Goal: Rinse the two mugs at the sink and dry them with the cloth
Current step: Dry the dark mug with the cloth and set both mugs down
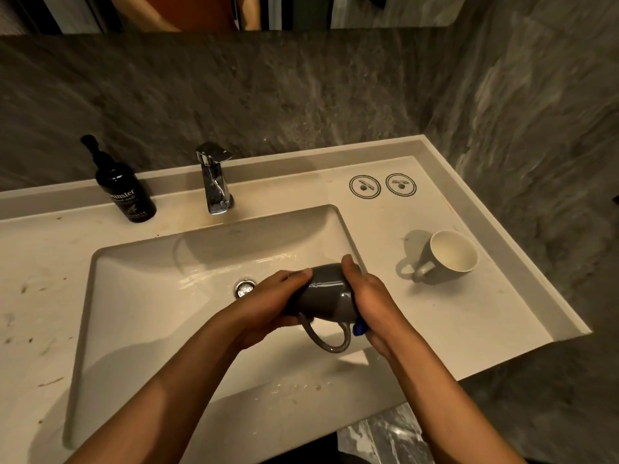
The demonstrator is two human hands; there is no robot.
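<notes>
A grey mug (326, 294) lies on its side between both hands over the right part of the sink basin (140, 296), its handle hanging down. My left hand (268, 303) grips one end and my right hand (368, 296) covers the other end. A small bit of blue cloth (359, 328) pokes out under my right palm; most of it is hidden. The second grey mug (449, 256), white inside, stands on the counter to the right, handle toward the sink.
A chrome faucet (216, 182) stands behind the basin with no water running. A black pump bottle (125, 192) is at the back left. Two round stickers (382, 185) mark the counter at the back right. The drain (244, 288) sits mid-basin.
</notes>
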